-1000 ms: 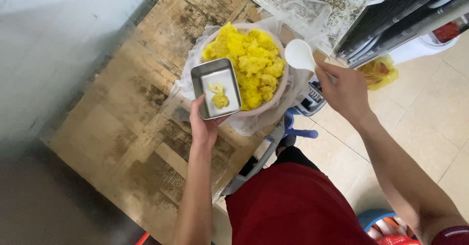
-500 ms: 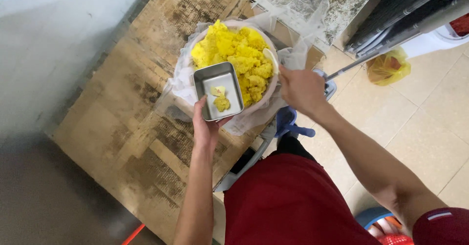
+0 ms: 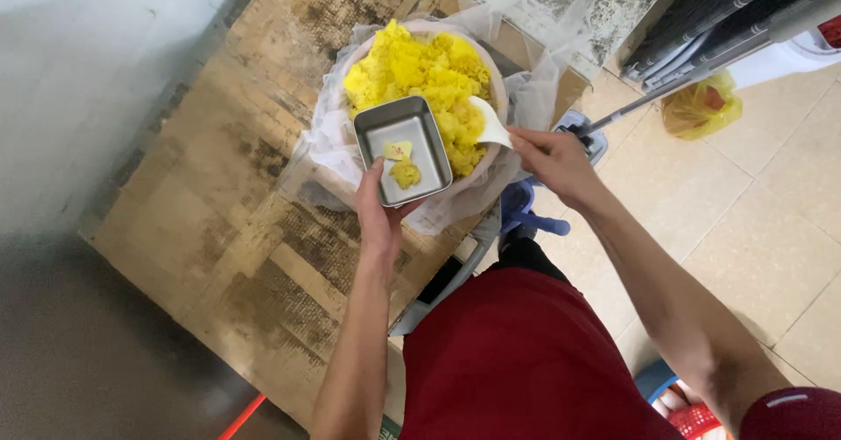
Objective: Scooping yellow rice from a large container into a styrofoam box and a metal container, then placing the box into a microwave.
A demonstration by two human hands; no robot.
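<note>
My left hand (image 3: 378, 216) holds a small rectangular metal tray (image 3: 403, 149) from below, over the near edge of a big round bowl (image 3: 500, 81). The tray carries a small lump of yellow food and a pale slice. The bowl is heaped with yellow sticky food (image 3: 420, 76) and lined with clear plastic. My right hand (image 3: 554, 161) grips a white plastic spoon (image 3: 487, 121), whose scoop is dug into the yellow heap just right of the tray.
The bowl rests on a stained wooden board table (image 3: 228, 221). A grey wall (image 3: 96, 63) runs along the left. On the tiled floor at right lie a yellow plastic bag (image 3: 701, 107) and a metal rack (image 3: 727, 19). A red basket (image 3: 696, 418) shows bottom right.
My right hand has brought the white spoon from up at the right down into the yellow heap beside the tray. The left hand kept the tray nearly still.
</note>
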